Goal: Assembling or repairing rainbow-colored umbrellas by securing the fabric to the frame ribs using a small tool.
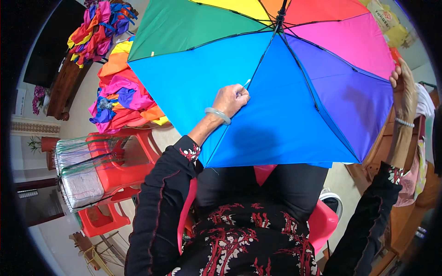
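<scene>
An open rainbow umbrella (276, 92) sits at 12 o'clock, its near edge above the thighs and its inside turned to the wearer, apparently so that the ribs and hub (280, 19) lie exposed within reach.

At 7 o'clock from the hub, the left hand (232, 99) lies over the blue cloth beside a rib (264, 55). Its fingers are curled in tightly, seemingly pinching a thin white piece (247, 84) that pokes out toward the rib; its kind is too small to tell.

At 4 o'clock from the hub, the right hand (404, 89) is raised at the canopy's rim, probably to steady the spread; whether its bent fingers grip the edge, I cannot tell.

Farther out, at 9 o'clock from the umbrella, a heap of multicoloured cloth (124, 87) lies near, with a second bundle (99, 27) at 10. At 8 o'clock, a red stool (117, 161) stands beside a white block (78, 184) draped with green and dark strands (76, 169), likely spread out for easy picking.
</scene>
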Action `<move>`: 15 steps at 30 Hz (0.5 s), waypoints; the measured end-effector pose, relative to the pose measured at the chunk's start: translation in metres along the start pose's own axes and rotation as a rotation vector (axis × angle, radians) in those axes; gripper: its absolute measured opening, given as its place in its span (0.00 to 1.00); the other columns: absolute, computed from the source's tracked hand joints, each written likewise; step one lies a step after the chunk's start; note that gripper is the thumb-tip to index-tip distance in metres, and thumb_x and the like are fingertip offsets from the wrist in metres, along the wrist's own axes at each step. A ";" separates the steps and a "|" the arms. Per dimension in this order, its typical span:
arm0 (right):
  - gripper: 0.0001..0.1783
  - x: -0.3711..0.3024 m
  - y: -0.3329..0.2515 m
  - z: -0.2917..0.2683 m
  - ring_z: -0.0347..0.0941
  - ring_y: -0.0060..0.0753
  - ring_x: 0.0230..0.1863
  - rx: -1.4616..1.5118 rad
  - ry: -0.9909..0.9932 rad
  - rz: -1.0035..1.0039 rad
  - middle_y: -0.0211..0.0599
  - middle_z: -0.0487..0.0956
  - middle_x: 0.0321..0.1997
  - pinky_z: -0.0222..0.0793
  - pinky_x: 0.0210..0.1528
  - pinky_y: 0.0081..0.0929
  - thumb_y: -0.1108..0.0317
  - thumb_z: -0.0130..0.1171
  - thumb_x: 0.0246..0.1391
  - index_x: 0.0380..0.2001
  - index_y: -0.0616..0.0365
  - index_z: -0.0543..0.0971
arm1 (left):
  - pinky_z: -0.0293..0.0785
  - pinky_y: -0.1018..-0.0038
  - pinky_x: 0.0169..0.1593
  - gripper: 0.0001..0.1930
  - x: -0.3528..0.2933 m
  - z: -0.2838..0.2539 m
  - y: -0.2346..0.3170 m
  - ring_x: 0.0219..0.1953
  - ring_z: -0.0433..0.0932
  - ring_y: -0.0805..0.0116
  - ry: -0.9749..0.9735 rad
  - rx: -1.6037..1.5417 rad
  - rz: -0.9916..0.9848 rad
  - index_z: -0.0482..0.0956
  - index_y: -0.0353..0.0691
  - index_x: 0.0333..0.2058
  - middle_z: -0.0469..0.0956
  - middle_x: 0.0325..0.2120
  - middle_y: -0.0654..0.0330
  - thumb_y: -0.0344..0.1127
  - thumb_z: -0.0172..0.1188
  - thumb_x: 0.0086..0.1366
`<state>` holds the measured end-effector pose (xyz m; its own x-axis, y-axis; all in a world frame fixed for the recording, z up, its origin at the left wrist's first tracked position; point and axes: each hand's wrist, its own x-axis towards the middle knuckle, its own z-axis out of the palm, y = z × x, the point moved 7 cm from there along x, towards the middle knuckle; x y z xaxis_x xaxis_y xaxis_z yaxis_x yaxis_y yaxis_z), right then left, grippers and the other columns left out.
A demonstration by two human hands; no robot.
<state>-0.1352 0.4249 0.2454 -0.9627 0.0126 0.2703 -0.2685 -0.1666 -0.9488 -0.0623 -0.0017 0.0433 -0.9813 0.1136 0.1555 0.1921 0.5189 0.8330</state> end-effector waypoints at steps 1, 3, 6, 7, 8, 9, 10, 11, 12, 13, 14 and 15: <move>0.22 -0.003 0.000 -0.005 0.62 0.19 0.31 0.001 -0.002 0.002 0.28 0.67 0.31 0.61 0.32 0.14 0.68 0.46 0.57 0.52 0.69 0.63 | 0.64 0.73 0.21 0.08 0.000 0.001 -0.002 0.18 0.69 0.71 0.001 0.001 -0.003 0.75 0.37 0.24 0.71 0.16 0.62 0.36 0.56 0.53; 0.20 -0.006 -0.002 -0.022 0.66 0.20 0.33 -0.023 -0.067 0.016 0.31 0.70 0.33 0.66 0.35 0.15 0.68 0.46 0.57 0.50 0.69 0.64 | 0.66 0.70 0.26 0.07 0.000 0.000 0.005 0.22 0.71 0.66 0.035 0.185 0.065 0.76 0.38 0.25 0.72 0.19 0.59 0.36 0.57 0.51; 0.19 -0.006 -0.021 -0.068 0.68 0.20 0.33 -0.061 0.035 -0.023 0.32 0.71 0.35 0.69 0.37 0.16 0.68 0.46 0.57 0.49 0.69 0.65 | 0.67 0.68 0.29 0.07 0.002 0.000 0.008 0.25 0.72 0.62 0.044 0.268 0.079 0.77 0.39 0.25 0.72 0.21 0.57 0.36 0.57 0.51; 0.19 -0.005 -0.032 -0.092 0.68 0.20 0.34 -0.079 0.168 -0.072 0.32 0.71 0.35 0.69 0.38 0.15 0.68 0.46 0.57 0.49 0.69 0.66 | 0.67 0.67 0.30 0.07 0.003 0.000 0.006 0.26 0.72 0.61 0.039 0.267 0.060 0.77 0.39 0.26 0.72 0.21 0.56 0.36 0.57 0.51; 0.19 -0.006 -0.039 -0.112 0.68 0.20 0.34 -0.098 0.299 -0.120 0.31 0.71 0.35 0.69 0.39 0.15 0.68 0.47 0.57 0.49 0.68 0.66 | 0.67 0.67 0.31 0.07 0.003 -0.001 0.005 0.27 0.72 0.60 0.036 0.266 0.038 0.77 0.39 0.26 0.72 0.22 0.55 0.36 0.57 0.50; 0.19 -0.007 -0.041 -0.124 0.68 0.20 0.34 -0.100 0.294 -0.116 0.31 0.71 0.35 0.69 0.39 0.15 0.68 0.47 0.57 0.49 0.68 0.66 | 0.67 0.67 0.31 0.07 0.002 -0.002 0.006 0.27 0.72 0.60 0.038 0.263 0.033 0.77 0.39 0.26 0.72 0.22 0.55 0.36 0.57 0.50; 0.19 -0.004 -0.036 -0.130 0.69 0.20 0.35 -0.094 0.233 -0.074 0.31 0.71 0.36 0.68 0.40 0.15 0.68 0.47 0.57 0.48 0.68 0.66 | 0.67 0.67 0.31 0.08 0.001 -0.004 0.008 0.28 0.72 0.59 -0.003 0.282 0.023 0.77 0.39 0.26 0.72 0.23 0.55 0.36 0.57 0.50; 0.18 -0.002 -0.032 -0.136 0.69 0.20 0.35 -0.088 0.171 -0.033 0.31 0.72 0.36 0.68 0.41 0.15 0.68 0.48 0.56 0.48 0.68 0.67 | 0.67 0.66 0.32 0.08 0.000 -0.007 0.010 0.28 0.73 0.59 -0.044 0.301 0.013 0.77 0.38 0.26 0.73 0.23 0.54 0.36 0.57 0.50; 0.18 -0.006 -0.029 -0.133 0.69 0.20 0.36 -0.090 0.119 0.010 0.31 0.72 0.37 0.68 0.42 0.15 0.68 0.48 0.56 0.47 0.67 0.67 | 0.68 0.66 0.32 0.08 -0.001 -0.006 0.013 0.29 0.73 0.59 -0.094 0.312 0.007 0.77 0.38 0.27 0.73 0.24 0.53 0.36 0.57 0.50; 0.18 -0.008 -0.029 -0.133 0.69 0.20 0.36 -0.091 0.117 0.015 0.31 0.72 0.37 0.68 0.42 0.15 0.68 0.48 0.56 0.47 0.67 0.67 | 0.68 0.66 0.32 0.08 -0.001 -0.010 0.018 0.29 0.73 0.59 -0.095 0.309 0.002 0.77 0.38 0.27 0.73 0.24 0.53 0.36 0.57 0.50; 0.17 -0.011 -0.031 -0.135 0.69 0.20 0.36 -0.090 0.134 -0.011 0.31 0.72 0.37 0.68 0.42 0.15 0.68 0.48 0.56 0.46 0.67 0.68 | 0.68 0.64 0.33 0.08 -0.002 -0.011 0.017 0.30 0.74 0.56 -0.163 0.367 -0.058 0.76 0.38 0.26 0.74 0.25 0.52 0.35 0.56 0.50; 0.16 -0.014 -0.033 -0.131 0.69 0.20 0.37 -0.081 0.149 -0.038 0.32 0.72 0.36 0.68 0.42 0.15 0.68 0.49 0.56 0.45 0.67 0.68 | 0.69 0.63 0.35 0.07 -0.005 -0.017 0.017 0.31 0.74 0.54 -0.228 0.430 -0.120 0.76 0.38 0.26 0.74 0.26 0.50 0.35 0.56 0.49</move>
<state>-0.1176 0.5589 0.2518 -0.9445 0.1647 0.2843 -0.3005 -0.0829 -0.9502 -0.0543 -0.0076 0.0656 -0.9780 0.1892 -0.0881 0.1136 0.8366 0.5360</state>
